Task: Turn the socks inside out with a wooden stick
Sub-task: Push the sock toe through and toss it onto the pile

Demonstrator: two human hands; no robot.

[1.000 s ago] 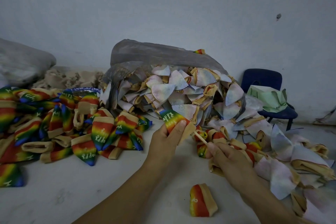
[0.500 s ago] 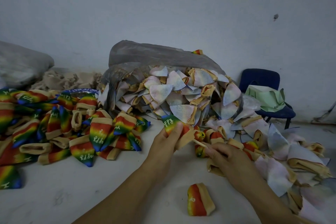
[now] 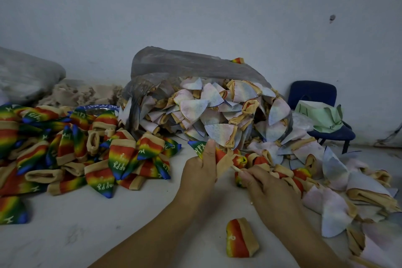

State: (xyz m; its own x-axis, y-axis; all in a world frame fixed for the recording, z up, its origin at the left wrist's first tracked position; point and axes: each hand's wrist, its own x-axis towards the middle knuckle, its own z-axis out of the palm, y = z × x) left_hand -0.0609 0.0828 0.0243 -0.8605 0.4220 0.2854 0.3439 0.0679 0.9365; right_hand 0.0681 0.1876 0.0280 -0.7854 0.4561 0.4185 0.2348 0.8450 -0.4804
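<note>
My left hand [image 3: 201, 168] grips a rainbow sock [image 3: 219, 155] with a tan cuff, its blue-green tip sticking out to the left of my fingers. My right hand [image 3: 264, 189] pinches a thin wooden stick [image 3: 236, 168], whose short visible part runs up-left into the sock's cuff. Most of the stick is hidden by my fingers and the sock. Another rainbow sock [image 3: 240, 238] lies on the white surface below my hands.
A pile of rainbow socks [image 3: 87, 150] spreads at the left. A clear plastic bag [image 3: 185, 65] spills pale, inside-out socks [image 3: 217, 113] toward the right. A blue chair [image 3: 315, 93] with green fabric [image 3: 319, 115] stands at the back right. A grey sack [image 3: 26, 74] lies far left.
Both hands have dropped slightly and drawn closer together. The stick has gone deeper into the sock, so less of it shows.
</note>
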